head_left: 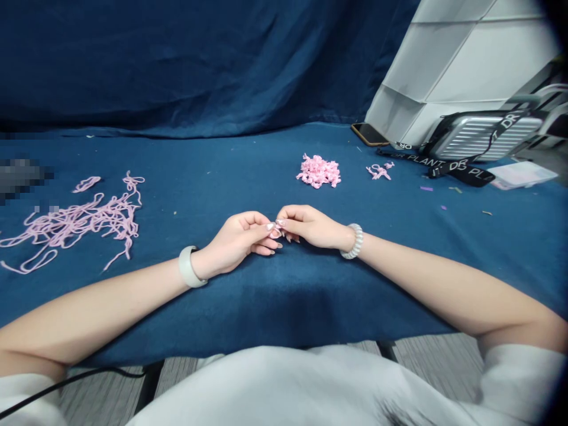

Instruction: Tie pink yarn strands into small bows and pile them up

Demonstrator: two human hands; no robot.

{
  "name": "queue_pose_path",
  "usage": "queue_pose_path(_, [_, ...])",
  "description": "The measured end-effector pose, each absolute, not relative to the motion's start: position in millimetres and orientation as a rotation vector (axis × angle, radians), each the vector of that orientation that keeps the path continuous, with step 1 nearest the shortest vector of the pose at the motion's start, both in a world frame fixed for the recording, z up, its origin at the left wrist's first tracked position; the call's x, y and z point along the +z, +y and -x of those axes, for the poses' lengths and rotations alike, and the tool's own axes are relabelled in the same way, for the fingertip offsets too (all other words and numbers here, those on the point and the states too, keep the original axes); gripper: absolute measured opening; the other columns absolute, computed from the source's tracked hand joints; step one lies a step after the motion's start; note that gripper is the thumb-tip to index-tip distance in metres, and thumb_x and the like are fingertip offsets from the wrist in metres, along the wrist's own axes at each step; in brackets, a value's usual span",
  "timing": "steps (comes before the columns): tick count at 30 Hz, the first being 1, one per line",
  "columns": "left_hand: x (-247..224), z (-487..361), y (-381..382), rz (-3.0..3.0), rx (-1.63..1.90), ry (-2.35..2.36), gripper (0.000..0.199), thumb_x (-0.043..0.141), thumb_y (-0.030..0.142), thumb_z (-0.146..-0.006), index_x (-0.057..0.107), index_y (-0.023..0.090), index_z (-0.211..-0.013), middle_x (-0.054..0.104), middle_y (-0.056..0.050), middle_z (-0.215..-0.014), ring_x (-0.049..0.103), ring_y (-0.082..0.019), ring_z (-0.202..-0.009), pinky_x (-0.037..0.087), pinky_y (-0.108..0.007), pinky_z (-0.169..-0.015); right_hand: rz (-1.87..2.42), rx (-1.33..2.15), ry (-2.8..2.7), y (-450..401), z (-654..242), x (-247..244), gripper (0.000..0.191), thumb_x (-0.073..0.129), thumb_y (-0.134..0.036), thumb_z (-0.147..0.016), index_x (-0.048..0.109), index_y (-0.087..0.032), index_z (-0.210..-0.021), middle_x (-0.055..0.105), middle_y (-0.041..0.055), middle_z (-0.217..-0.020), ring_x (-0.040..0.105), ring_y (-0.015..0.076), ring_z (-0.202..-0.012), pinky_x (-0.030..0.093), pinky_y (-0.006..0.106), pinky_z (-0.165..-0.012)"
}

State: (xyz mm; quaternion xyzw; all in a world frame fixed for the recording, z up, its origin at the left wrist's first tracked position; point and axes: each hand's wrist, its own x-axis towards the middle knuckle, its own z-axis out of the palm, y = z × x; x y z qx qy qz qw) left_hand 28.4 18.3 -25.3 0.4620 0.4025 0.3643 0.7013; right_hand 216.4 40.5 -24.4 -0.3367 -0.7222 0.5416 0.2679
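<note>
My left hand (244, 239) and my right hand (310, 226) meet fingertip to fingertip over the blue cloth. Both are pinched on a small piece of pink yarn (276, 232), mostly covered by the fingers. Beyond my right hand lies a compact heap of knotted pink yarn pieces (318, 171). A few loose pink pieces (379, 171) are to the right of that heap. On the left, a wide tangle of pink yarn strands (84, 222) spreads over the cloth, with a small pink bundle (87, 184) just behind it.
A phone (369, 135) lies at the back right by white boxes (461, 59). Beside them are a silver ridged case (483, 136), a black lettered strap (461, 171) and a flat pale packet (523, 174). A black cable (89, 374) runs at the lower left.
</note>
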Motion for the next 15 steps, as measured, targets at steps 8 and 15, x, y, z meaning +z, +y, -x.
queue_pose_path(8, [-23.3, -29.5, 18.7, -0.977, 0.851, 0.891, 0.020, 0.074, 0.025, -0.071, 0.060, 0.012, -0.076, 0.067, -0.001, -0.073, 0.064, -0.009, -0.056, 0.056, -0.019, -0.052, 0.961, 1.207, -1.921, 37.2, -214.7, -21.7, 0.021, 0.052, -0.030, -0.085, 0.056, -0.013, -0.073, 0.051, -0.0025, -0.059, 0.044, 0.0072, -0.053, 0.037, 0.022, -0.054])
queue_pose_path(15, [-20.2, -31.2, 17.1, -0.971, 0.859, 0.914, 0.021, 0.073, 0.028, -0.072, 0.060, 0.012, -0.077, 0.066, -0.001, -0.074, 0.061, -0.007, -0.051, 0.054, -0.016, -0.047, 0.970, 0.999, -1.948, 34.0, -215.0, -20.4, 0.022, 0.053, -0.030, -0.085, 0.057, -0.014, -0.071, 0.053, -0.0014, -0.060, 0.045, 0.0080, -0.054, 0.037, 0.022, -0.053])
